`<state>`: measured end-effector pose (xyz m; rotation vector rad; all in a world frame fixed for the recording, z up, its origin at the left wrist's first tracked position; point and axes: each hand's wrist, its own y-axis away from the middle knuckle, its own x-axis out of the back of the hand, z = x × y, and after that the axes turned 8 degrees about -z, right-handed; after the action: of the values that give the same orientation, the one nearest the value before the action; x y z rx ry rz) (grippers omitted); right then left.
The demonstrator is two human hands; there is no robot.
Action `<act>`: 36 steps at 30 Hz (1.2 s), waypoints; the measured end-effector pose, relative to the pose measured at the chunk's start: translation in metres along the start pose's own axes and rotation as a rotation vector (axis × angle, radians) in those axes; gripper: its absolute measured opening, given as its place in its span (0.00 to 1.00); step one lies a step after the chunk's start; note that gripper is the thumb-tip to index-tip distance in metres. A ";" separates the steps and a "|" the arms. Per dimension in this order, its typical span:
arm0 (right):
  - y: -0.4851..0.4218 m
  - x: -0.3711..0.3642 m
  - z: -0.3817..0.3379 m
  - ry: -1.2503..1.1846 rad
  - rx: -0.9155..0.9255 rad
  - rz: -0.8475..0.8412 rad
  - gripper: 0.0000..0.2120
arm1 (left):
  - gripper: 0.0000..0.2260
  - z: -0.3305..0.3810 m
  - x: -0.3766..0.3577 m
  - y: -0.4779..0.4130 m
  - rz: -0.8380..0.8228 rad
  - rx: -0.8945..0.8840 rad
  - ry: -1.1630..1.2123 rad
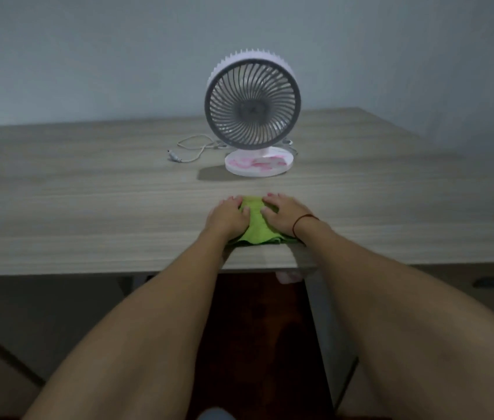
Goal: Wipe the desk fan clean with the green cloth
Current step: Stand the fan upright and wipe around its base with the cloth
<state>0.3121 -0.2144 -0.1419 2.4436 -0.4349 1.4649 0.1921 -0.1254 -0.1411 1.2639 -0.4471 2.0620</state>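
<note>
Fingers of left hand [228, 218] and right hand [282, 218] flat on green cloth [256, 228], desk fan [252, 98] upright, facing person

fan [252, 98] – smooth plastic | cloth [256, 225] – nubby fabric | desk [88, 192] – matt woodgrain

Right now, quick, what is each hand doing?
Left hand: open, flat on the green cloth.
Right hand: open, flat on it too.

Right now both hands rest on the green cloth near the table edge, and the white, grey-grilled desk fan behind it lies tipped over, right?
No. In the head view the white, grey-grilled desk fan stands upright on its round base; the rest holds.
</note>
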 end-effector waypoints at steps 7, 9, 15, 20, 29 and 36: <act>0.012 0.010 -0.004 -0.393 -0.039 0.103 0.24 | 0.25 0.005 0.017 0.017 0.073 0.083 0.468; -0.001 0.017 0.001 -0.510 -0.066 0.146 0.24 | 0.23 0.005 0.030 0.000 0.080 0.149 0.626; -0.071 0.040 0.026 -0.474 -0.196 0.238 0.21 | 0.20 -0.017 0.039 -0.078 0.144 0.104 0.550; -0.142 0.055 0.052 -0.294 -0.324 0.297 0.18 | 0.22 -0.035 0.045 -0.152 0.171 0.041 0.362; -0.192 0.060 0.068 -0.129 -0.350 0.336 0.17 | 0.23 -0.054 0.050 -0.219 0.035 0.000 0.061; -0.161 0.056 0.067 -0.247 -0.264 0.271 0.17 | 0.23 -0.058 0.044 -0.191 0.044 -0.025 0.088</act>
<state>0.4528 -0.0969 -0.1334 2.4250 -0.9781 1.1086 0.2731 0.0622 -0.1400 1.1528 -0.4624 2.1326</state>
